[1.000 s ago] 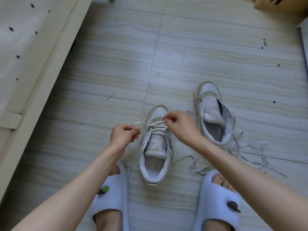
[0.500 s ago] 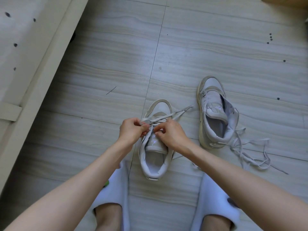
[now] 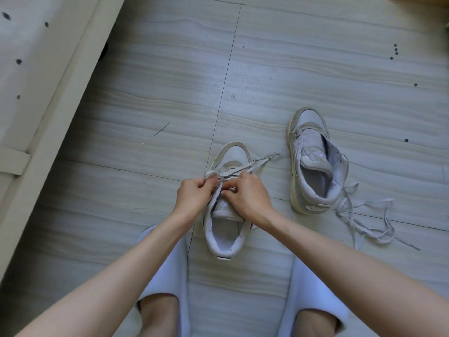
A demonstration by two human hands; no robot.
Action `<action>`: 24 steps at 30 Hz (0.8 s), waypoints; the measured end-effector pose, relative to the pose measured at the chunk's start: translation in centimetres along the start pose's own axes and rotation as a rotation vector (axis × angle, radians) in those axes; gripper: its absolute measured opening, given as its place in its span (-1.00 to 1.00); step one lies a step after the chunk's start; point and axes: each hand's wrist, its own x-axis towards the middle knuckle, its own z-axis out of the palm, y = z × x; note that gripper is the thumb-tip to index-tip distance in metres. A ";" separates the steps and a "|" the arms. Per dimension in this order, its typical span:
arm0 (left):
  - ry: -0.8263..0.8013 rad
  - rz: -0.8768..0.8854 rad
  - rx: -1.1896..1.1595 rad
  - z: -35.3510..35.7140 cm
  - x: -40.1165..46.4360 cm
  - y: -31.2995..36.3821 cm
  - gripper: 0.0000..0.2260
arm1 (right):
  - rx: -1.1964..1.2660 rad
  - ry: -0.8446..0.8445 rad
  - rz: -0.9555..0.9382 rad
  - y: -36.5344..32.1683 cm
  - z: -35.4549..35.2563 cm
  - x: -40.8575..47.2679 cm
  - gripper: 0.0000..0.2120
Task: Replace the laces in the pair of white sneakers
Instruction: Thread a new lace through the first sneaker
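Two white sneakers sit on a pale wood-grain floor (image 3: 303,69), and both of a person's bare hands work at the nearer one. That near sneaker (image 3: 224,229) stands toe away from the wearer, between two white slippers: the left slipper (image 3: 167,271) just to its left, the right slipper (image 3: 313,288) to its lower right. The left hand (image 3: 192,199) hovers over the sneaker's left side with fingers curled, pinching a flat grey-white lace (image 3: 245,167) at the eyelets. The right hand (image 3: 250,198) covers the sneaker's tongue from the right, its fingers likewise curled and pinching the lace close beside the left hand's fingertips. One free end of the lace runs from between the hands up and to the right, past the sneaker's toe and onto the floor. The second sneaker (image 3: 313,166) stands well to the right of the near sneaker, unlaced, its tongue showing and collar gaping open. A loose lace (image 3: 364,227) lies tangled on the floor at that sneaker's heel, trailing right. A pale board (image 3: 48,113) runs diagonally far to the near sneaker's left.
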 end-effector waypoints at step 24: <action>-0.201 -0.115 -0.838 -9.7 -0.5 -0.7 -0.82 | 1.475 0.157 0.460 4.4 -6.0 -2.9 -0.74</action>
